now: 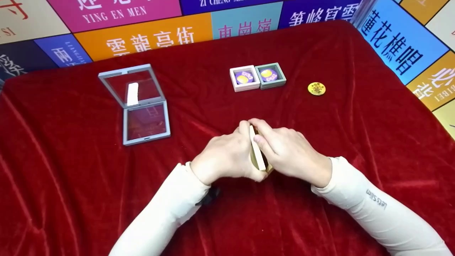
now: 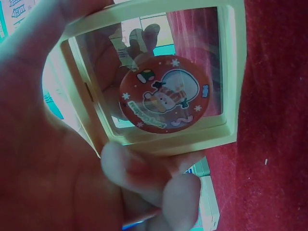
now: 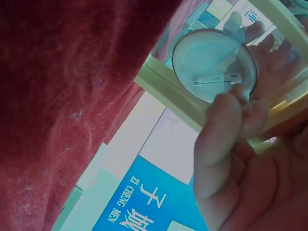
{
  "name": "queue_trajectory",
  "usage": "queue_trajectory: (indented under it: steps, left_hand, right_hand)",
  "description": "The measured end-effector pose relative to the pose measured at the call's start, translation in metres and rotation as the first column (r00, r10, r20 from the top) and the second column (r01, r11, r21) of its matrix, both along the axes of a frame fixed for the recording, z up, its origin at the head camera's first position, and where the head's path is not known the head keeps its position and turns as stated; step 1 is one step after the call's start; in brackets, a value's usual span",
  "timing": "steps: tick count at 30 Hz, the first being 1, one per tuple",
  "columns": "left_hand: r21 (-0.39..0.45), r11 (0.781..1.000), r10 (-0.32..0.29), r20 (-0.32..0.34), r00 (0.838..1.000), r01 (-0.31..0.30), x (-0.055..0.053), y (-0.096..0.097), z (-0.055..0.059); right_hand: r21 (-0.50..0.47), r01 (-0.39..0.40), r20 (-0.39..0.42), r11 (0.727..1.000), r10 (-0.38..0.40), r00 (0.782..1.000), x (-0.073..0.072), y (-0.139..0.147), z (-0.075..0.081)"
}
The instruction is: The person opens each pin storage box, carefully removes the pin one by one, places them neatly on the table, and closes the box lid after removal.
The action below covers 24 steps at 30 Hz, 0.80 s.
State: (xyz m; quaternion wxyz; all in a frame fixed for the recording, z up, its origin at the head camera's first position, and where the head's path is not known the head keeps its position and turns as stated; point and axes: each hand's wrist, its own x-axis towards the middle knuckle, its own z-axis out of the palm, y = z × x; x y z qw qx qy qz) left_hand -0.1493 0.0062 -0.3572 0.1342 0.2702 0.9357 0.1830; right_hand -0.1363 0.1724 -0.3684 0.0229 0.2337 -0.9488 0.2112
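Note:
Between both hands a cream square display frame with clear film windows stands on edge, seen nearly edge-on from above. My left hand grips it from the left, thumb and fingers about its rim. From the other side my right hand holds it, its thumb along the near edge. Inside the frame sits a round red pin badge with a snowman picture, visible in the left wrist view. Its pale metal back, with a pin across it, faces the right wrist camera.
A larger grey-blue display frame lies unfolded at left. Toward the back, a white frame and a green frame sit side by side, holding purple badges. A yellow round badge lies at right. Red velvet cloth covers the table.

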Motion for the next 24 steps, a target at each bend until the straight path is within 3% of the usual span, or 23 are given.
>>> queue_trajectory:
  steps: [8, 24]
  left_hand:
    - [-0.027, 1.0, -0.015, -0.013, 1.0, 0.015, -0.0009, 0.0004, 0.0004]
    - [-0.06, 0.998, 0.004, 0.043, 0.999, -0.001, -0.0024, -0.0009, 0.0018]
  right_hand:
    - [0.028, -0.001, -0.051, 1.0, 0.002, 0.999, -0.0012, 0.001, -0.0006]
    - [0.162, 0.055, -0.175, 0.985, -0.026, 0.984, -0.0041, 0.0049, 0.0046]
